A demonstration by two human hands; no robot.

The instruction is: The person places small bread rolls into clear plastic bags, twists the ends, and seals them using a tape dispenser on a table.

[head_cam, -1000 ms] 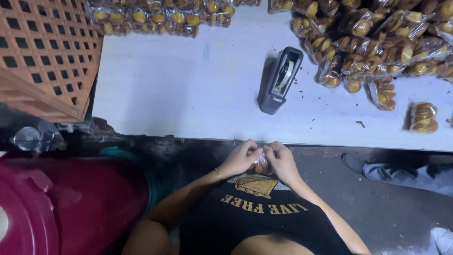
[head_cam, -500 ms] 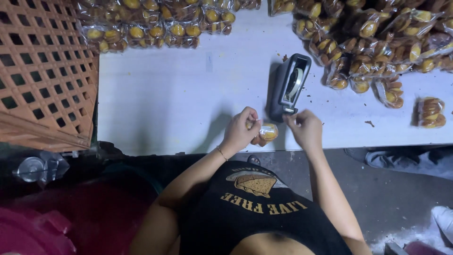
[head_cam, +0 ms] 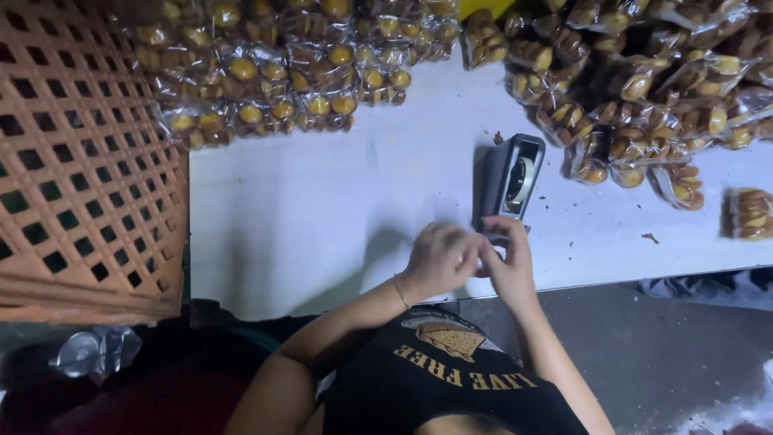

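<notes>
My left hand (head_cam: 439, 258) and my right hand (head_cam: 507, 262) are pressed together over the front edge of the white table (head_cam: 322, 209). Their fingers are curled around a small clear snack packet, which is now hidden between them. Both hands sit right at the near end of a dark grey tape dispenser (head_cam: 511, 181), and my right fingertips touch its cutter end. A thin bracelet (head_cam: 398, 290) circles my left wrist.
An orange lattice crate (head_cam: 80, 161) covers the table's left side. Piles of clear packets with yellow-brown snacks lie at the back left (head_cam: 274, 72) and back right (head_cam: 644, 89). One lone packet (head_cam: 749, 213) rests at the far right. Crumpled plastic (head_cam: 93, 354) lies below the crate.
My hands rose from my lap to the table's edge with the small packet. They now meet at the dispenser's near end, and the packet no longer shows.
</notes>
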